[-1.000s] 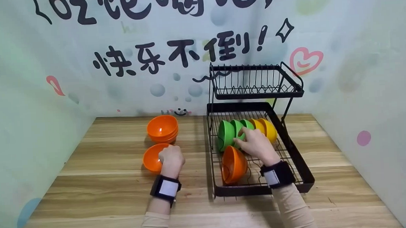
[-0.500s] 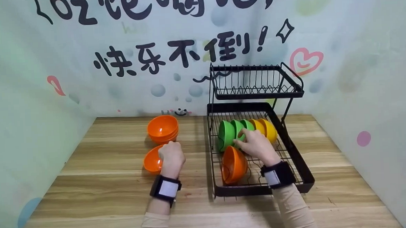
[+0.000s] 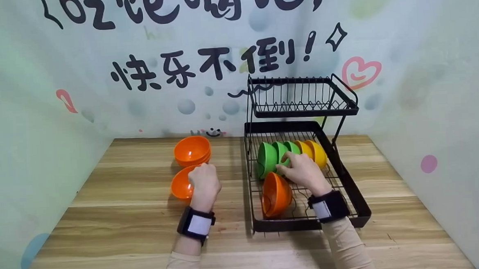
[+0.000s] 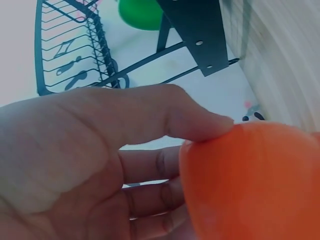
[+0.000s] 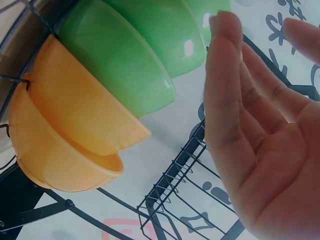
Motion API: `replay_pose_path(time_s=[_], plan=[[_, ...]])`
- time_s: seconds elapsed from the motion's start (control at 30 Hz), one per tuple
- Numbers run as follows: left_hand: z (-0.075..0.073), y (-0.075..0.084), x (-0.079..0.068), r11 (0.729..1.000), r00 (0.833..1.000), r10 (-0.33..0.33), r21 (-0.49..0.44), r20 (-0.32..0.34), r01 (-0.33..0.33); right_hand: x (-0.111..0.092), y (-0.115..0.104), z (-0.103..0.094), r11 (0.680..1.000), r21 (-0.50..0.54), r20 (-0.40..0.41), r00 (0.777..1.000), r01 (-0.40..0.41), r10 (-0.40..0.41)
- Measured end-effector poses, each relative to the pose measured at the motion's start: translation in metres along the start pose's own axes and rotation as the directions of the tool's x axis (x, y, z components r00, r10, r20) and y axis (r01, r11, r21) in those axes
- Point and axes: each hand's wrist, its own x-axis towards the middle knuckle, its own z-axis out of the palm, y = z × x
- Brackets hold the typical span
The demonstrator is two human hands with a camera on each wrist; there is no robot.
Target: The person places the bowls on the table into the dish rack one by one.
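My left hand (image 3: 205,186) pinches the rim of an orange bowl (image 3: 181,185), just in front of a stack of orange bowls (image 3: 192,150). In the left wrist view the thumb lies against the wall of the gripped bowl (image 4: 255,180), and its other fingers are partly hidden. My right hand (image 3: 304,171) hovers over the dish rack with thumb and fingers apart, holding nothing. Beside it lean green bowls (image 3: 267,159) and yellow bowls (image 3: 317,155) in a tilted row. Nearer the front, another orange bowl (image 3: 276,195) stands on its side in the rack.
The black two-tier dish rack (image 3: 305,223) stands on the right of the wooden table (image 3: 117,223). Its upper shelf (image 3: 304,112) overhangs the back part. A printed cloth wall (image 3: 160,110) closes off the rear, with pale walls at both sides.
My left hand has shifted slightly away and to the right, and the pinched orange bowl has moved with it towards the stack. My right hand has barely moved.
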Motion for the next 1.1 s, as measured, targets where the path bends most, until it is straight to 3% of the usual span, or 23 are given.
replay_pose_path(time_s=[0.3, 0.47, 0.7, 0.97, 1.1], plan=[[-0.011, 0.007, -0.001, 0.998, 0.997, 0.058, -0.011, -0.046, -0.059, 0.0, -0.001, -0.003, 0.999, 0.016, 0.035, 0.999, -0.033, 0.032], [-0.015, 0.012, -0.003, 0.991, 0.988, 0.119, -0.046, -0.101, -0.124, 0.0, 0.0, -0.003, 0.999, 0.023, 0.034, 0.999, -0.03, 0.03], [-0.009, 0.017, -0.002, 0.967, 0.944, 0.222, -0.072, -0.245, -0.246, 0.0, 0.0, -0.002, 0.999, 0.052, 0.028, 1.0, -0.014, 0.013], [-0.004, 0.022, 0.0, 0.928, 0.903, 0.334, -0.072, -0.268, -0.365, 0.001, 0.0, -0.003, 0.996, 0.074, 0.033, 0.999, -0.04, 0.037], [-0.003, 0.025, 0.0, 0.902, 0.869, 0.395, -0.057, -0.297, -0.429, 0.002, 0.0, -0.003, 0.995, 0.085, 0.032, 0.998, -0.047, 0.045]])
